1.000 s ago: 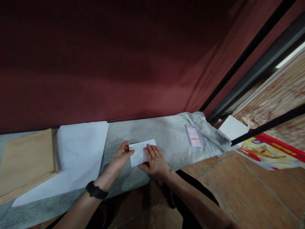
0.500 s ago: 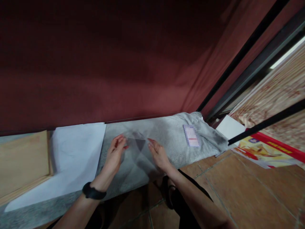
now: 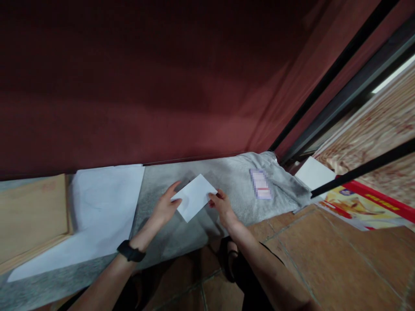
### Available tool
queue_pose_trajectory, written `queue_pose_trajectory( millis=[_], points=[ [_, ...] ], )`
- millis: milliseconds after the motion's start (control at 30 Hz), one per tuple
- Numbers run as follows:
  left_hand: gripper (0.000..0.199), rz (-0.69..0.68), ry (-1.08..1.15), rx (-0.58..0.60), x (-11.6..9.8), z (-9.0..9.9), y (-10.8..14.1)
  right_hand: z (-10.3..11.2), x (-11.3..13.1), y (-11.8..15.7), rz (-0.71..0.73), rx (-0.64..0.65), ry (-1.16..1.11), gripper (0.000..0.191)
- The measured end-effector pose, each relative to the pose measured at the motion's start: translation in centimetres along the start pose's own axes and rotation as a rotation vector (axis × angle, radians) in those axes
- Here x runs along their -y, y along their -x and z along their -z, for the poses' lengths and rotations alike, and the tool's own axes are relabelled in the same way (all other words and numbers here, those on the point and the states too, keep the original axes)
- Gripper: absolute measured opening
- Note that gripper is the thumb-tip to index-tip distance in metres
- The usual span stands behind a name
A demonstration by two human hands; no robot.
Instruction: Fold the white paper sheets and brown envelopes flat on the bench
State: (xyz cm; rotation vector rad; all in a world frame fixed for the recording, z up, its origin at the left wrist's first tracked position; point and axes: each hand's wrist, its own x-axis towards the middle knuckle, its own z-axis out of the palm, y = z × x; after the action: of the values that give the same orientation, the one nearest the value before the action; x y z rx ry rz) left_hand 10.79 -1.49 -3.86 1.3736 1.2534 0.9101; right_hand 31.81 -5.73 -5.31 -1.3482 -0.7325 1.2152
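A small piece of white paper [image 3: 193,198], four-sided and turned corner-up, is held above the grey cloth [image 3: 168,172]. My right hand [image 3: 224,208] pinches its right corner between thumb and fingers. At the left corner my left hand [image 3: 165,206], with a black band on the wrist, has its thumb over the paper and the other fingers behind, the forefinger stretched out. Whether the paper is folded or a single layer I cannot tell.
Large white sheets [image 3: 103,207] lie to the left, beside a stack of brown envelopes [image 3: 32,216]. A blurred purple-and-pink rectangle [image 3: 260,184] rests on the cloth at right. Beyond it are a red-and-yellow printed box [image 3: 366,203] and black bars [image 3: 337,69]. A dark red surface rises behind.
The paper was a see-through blur with a dark triangle between my hands; now it shows as a still, plain white face. My hands have shifted slightly right, the right one lower.
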Motion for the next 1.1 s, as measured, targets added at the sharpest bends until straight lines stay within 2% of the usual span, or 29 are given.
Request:
queue_pose_trajectory(
  millis=[67, 133, 200, 267, 333, 433, 533, 633, 767, 867, 933, 1000, 1100],
  points=[
    [0.069, -0.082, -0.133, -0.037, 0.0, 0.8, -0.7, 0.7, 0.1, -0.4, -0.028, 0.021, 0.090, 0.028],
    [0.066, -0.125, -0.226, -0.092, 0.3, 1.4, -1.1, 1.1, 0.0, -0.4, -0.046, 0.096, 0.212, 0.025],
    [0.063, -0.150, -0.316, -0.139, 0.7, 1.5, -1.3, 1.4, -0.1, -0.1, -0.013, 0.143, 0.413, 0.023],
    [0.059, -0.198, -0.425, -0.161, 1.2, 1.3, -1.3, 1.5, 0.1, 0.3, 0.063, 0.129, 0.692, 0.021],
    [0.055, -0.279, -0.557, -0.181, 1.8, 0.6, -1.0, 1.5, 0.5, 0.8, 0.116, 0.115, 0.960, 0.022],
    [0.050, -0.414, -0.776, -0.189, 2.7, -1.1, 0.1, 1.2, 1.1, 1.3, 0.098, 0.140, 1.226, 0.027],
    [0.054, -0.490, -0.955, -0.101, 3.6, -3.3, 1.8, 0.9, 1.5, 1.6, 0.069, 0.150, 1.389, 0.033],
    [0.061, -0.531, -1.071, -0.014, 4.3, -4.9, 3.7, 0.7, 1.7, 1.8, 0.074, 0.140, 1.470, 0.036],
    [0.067, -0.566, -1.150, -0.023, 4.4, -5.4, 5.1, 1.0, 2.1, 1.9, 0.116, 0.060, 1.519, 0.031],
    [0.069, -0.563, -1.174, -0.041, 4.1, -5.4, 5.5, 0.9, 2.1, 1.9, 0.307, 0.013, 1.475, 0.028],
    [0.068, -0.545, -1.189, -0.038, 4.0, -5.5, 5.6, 0.4, 1.5, 2.0, 0.491, 0.086, 1.374, 0.035],
    [0.068, -0.531, -1.208, -0.010, 4.2, -5.7, 5.6, -0.5, 0.2, 2.3, 0.619, 0.216, 1.259, 0.047],
    [0.071, -0.524, -1.234, 0.042, 4.6, -6.0, 5.6, -1.8, -2.2, 3.2, 0.680, 0.350, 1.198, 0.058]
  ],
)
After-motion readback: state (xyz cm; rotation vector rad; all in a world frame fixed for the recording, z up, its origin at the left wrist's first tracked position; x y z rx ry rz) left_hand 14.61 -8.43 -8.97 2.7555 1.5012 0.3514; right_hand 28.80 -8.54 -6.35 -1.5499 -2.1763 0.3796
